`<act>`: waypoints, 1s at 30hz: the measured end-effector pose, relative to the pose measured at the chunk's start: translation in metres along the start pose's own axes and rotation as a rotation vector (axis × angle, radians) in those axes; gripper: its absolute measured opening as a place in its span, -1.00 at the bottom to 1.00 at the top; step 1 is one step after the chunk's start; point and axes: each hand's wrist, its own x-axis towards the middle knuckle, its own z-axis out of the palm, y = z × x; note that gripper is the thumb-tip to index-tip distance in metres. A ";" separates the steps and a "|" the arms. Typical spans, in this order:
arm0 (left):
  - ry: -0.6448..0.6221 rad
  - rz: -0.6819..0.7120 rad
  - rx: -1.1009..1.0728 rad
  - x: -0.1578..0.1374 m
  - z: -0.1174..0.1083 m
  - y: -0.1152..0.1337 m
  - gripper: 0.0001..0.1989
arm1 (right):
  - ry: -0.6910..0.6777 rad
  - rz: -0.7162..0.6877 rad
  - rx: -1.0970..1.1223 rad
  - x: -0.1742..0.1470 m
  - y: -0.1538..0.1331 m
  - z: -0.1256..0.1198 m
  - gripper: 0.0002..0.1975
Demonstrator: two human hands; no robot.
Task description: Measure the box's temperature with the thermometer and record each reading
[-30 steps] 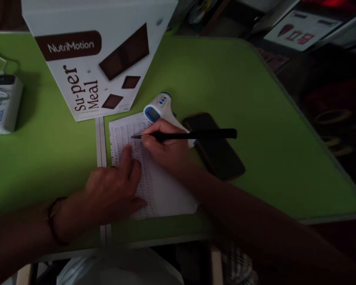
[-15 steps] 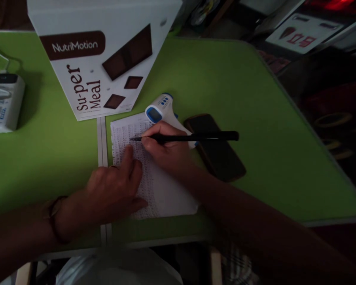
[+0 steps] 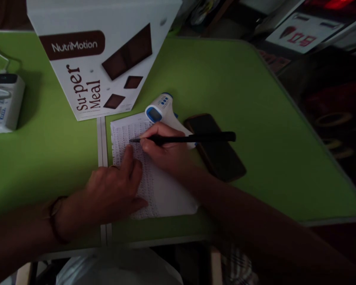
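Note:
A sheet of paper [image 3: 172, 196] covered on its left part with rows of small handwriting lies on the green table. My right hand [image 3: 169, 152] pinches a black pen [image 3: 207, 137], whose tip touches the paper near the upper left rows. Flat on the paper's left side rests my left hand [image 3: 115, 188], index finger stretched toward the pen tip and thumb apart. A white and blue infrared thermometer [image 3: 163, 109] lies at the paper's top edge, partly behind my right hand. Beside it is a dark phone [image 3: 219, 154], under the pen's rear end.
A tall white NutriMotion box [image 3: 115, 91] stands behind the paper. At the far left is a white power block [image 3: 6, 107] with a cable plugged in. The green table [image 3: 255, 118] ends in a slanted edge on the right, with rolls of tape [image 3: 334, 119] beyond it.
The pen and my right hand have shifted very slightly left, and the pen's rear end sits a touch lower. My left hand stays in place.

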 end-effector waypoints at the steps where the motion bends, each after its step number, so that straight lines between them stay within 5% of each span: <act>1: -0.007 -0.002 0.000 0.000 0.000 0.000 -0.22 | -0.002 -0.003 0.010 0.000 0.000 0.000 -0.91; 30: -0.038 -0.005 -0.001 0.003 0.000 0.000 -0.22 | 0.046 -0.015 0.014 0.001 -0.001 -0.001 -0.90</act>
